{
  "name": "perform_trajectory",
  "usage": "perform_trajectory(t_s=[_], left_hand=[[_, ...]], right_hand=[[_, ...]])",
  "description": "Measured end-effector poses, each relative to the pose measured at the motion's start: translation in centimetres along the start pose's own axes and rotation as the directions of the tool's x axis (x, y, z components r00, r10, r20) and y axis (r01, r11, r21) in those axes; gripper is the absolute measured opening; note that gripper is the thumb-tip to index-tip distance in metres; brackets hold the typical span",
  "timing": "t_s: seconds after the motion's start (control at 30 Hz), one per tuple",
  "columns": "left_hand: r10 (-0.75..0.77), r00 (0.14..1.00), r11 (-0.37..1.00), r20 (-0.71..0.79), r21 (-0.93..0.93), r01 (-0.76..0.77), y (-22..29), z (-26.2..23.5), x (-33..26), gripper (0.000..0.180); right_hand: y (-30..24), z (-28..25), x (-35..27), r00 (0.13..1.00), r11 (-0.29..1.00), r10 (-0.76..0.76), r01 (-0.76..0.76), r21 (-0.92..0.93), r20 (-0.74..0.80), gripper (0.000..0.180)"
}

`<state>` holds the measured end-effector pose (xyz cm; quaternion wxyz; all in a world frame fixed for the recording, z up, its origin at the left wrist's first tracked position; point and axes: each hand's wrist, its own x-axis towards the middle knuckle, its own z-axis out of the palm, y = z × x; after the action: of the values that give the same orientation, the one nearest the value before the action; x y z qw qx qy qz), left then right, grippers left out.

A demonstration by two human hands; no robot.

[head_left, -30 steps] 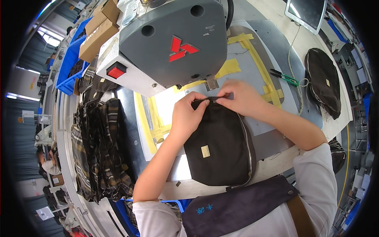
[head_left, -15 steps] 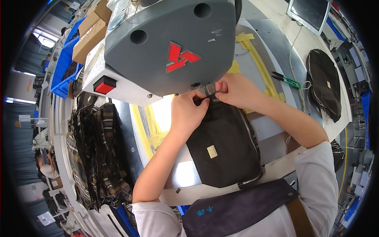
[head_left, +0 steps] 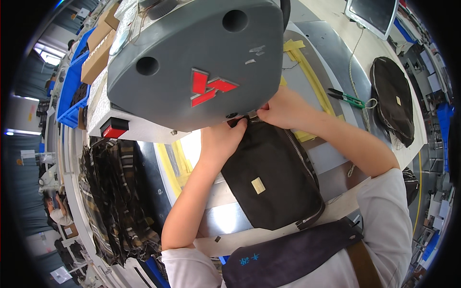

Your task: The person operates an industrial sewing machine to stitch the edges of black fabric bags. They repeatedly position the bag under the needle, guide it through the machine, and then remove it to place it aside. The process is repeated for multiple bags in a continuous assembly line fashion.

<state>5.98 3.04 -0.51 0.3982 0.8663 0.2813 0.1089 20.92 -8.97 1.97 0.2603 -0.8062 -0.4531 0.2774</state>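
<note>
A black zippered pouch [head_left: 273, 165] lies flat on the work plate, its far end under the grey sewing machine head [head_left: 168, 48]. A silver zip runs along its right side, and a small pale yellow tag [head_left: 258, 186] sits on its front. My left hand [head_left: 222, 143] is closed on the pouch's far left corner, thumb pressed against the fabric. On the far right, my right hand [head_left: 284, 109] pinches the edge near the zip's upper end. The machine head partly hides the fingertips of both hands and the spot where it meets the pouch.
A pile of dark plaid fabric pieces [head_left: 120, 197] hangs at the left. Green-handled thread snips [head_left: 353, 100] and another black pouch [head_left: 394, 101] lie at the right. Yellow tape [head_left: 312, 77] borders the plate. A red switch [head_left: 115, 128] is on the machine's left side.
The view has shifted, so the machine head looks larger and lower. The pouch has turned slightly, its near end swinging right. Both hands have stayed at its far edge.
</note>
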Motion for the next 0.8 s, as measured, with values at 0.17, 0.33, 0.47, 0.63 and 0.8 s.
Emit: perform_trajectory(t_s=[0.17, 0.33, 0.47, 0.63, 0.8], left_hand=[[0.019, 1.0, 1.0, -0.003, -0.009, -0.019, 0.4, 0.1, 0.8, 0.023], [0.159, 0.984, 0.98, -0.084, -0.104, -0.167, 0.0, 0.4, 0.9, 0.021], [0.127, 0.99, 0.989, -0.057, -0.065, -0.131, -0.3, 0.4, 0.9, 0.021], [0.035, 0.999, 0.999, 0.018, 0.003, -0.035, 0.3, -0.1, 0.7, 0.023], [0.039, 0.999, 0.998, -0.001, -0.053, -0.039, -0.2, 0.1, 0.8, 0.026]], right_hand=[[-0.2, -0.2, 0.0, 0.993, 0.996, -0.089, 0.089, -0.003, -0.079, 0.011], [1.8, 1.4, -0.5, 0.815, 0.847, -0.531, 0.515, -0.13, -0.232, 0.011], [2.1, 1.9, -0.7, 0.741, 0.758, -0.642, 0.575, -0.308, -0.198, 0.013], [2.0, 1.9, -1.2, 0.694, 0.711, -0.692, 0.61, -0.349, -0.197, 0.013], [1.9, 2.0, -1.2, 0.718, 0.743, -0.66, 0.581, -0.332, -0.221, 0.012]])
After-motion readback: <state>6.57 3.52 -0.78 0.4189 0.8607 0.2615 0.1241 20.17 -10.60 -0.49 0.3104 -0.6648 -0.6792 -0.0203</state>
